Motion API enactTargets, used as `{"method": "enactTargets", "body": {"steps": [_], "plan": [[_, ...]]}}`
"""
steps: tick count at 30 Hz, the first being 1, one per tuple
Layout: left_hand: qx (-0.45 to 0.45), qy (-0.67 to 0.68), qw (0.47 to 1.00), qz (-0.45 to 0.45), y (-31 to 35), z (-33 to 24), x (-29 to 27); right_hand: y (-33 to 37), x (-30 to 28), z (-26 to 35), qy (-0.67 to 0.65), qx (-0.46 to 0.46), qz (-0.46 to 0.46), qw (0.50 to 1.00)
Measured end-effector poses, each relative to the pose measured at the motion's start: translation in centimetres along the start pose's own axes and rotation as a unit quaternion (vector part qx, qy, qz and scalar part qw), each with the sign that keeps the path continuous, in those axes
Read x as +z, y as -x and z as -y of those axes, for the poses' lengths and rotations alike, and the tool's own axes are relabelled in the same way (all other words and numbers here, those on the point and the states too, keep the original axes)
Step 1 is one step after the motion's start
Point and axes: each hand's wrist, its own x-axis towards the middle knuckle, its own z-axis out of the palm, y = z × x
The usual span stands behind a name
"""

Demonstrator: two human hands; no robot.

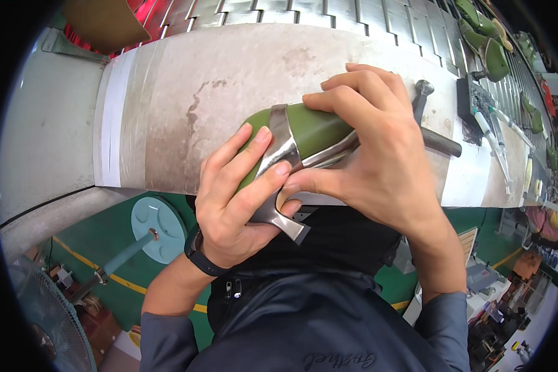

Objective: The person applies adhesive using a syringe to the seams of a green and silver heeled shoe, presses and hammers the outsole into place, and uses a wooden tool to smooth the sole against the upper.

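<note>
A green shoe last (319,131) with shiny dark-silver straps wrapped over it lies on its side at the worktable's near edge. My left hand (229,204) is closed round its left end, fingers pressing on the wide strap (280,139). A loose strap end (285,224) hangs down past my left fingers toward me. My right hand (384,146) arches over the right end of the last, fingertips on its far side. My right thumb touches the strap near my left index finger. My palms hide parts of the last.
A hammer (441,141) lies right of my right hand. Beyond it are a dark block (473,102) and several syringes (491,139). A slatted metal conveyor (328,20) runs along the far side, carrying green lasts (495,61) at right. A fan (46,316) stands lower left.
</note>
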Motion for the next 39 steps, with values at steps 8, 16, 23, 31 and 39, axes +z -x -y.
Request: {"method": "enactTargets", "body": {"steps": [8,16,23,31,39], "plan": [[0.018,-0.010,0.999,-0.034,0.2,0.0,1.0,0.8,0.5,-2.6,0.038,-0.082,-0.061,0.994],[-0.010,-0.002,0.998,-0.057,0.1,-0.8,1.0,0.5,-1.0,-4.2,-0.025,-0.128,-0.018,0.991],[-0.004,-0.012,0.998,-0.059,0.4,-0.6,1.4,-0.6,-1.5,-1.2,0.032,-0.012,0.035,0.999],[0.031,-0.048,0.998,-0.001,0.5,-0.4,0.9,1.8,0.4,-2.0,0.057,-0.068,-0.091,0.992],[-0.014,-0.005,0.992,0.127,-2.7,-2.1,-2.8,9.5,-3.1,-9.9,0.015,0.131,-0.235,0.963]]}}
